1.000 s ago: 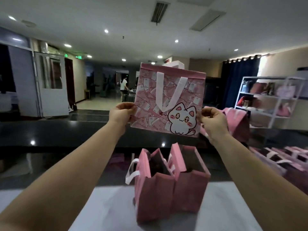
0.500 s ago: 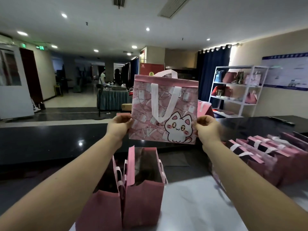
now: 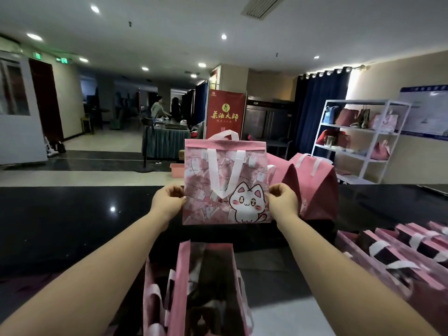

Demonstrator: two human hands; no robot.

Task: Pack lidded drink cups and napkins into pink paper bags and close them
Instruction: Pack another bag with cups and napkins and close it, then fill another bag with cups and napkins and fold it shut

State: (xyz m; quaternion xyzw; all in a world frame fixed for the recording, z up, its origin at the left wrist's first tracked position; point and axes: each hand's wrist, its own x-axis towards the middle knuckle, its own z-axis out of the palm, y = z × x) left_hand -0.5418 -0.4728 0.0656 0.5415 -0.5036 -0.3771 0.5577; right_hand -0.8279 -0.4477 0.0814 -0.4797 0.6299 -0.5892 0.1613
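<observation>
Pushed farther out, cat-print bag hangs free between the fingers, left hand and right hand pinching its side edges.

I see the left hand and right hand pinching the side edges of a flat pink cat bag. Open pink bags stand below it.

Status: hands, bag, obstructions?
Left hand and right hand pinch the cat bag by its sides, held up flat. Open bag stands below it. Nothing between.
</observation>
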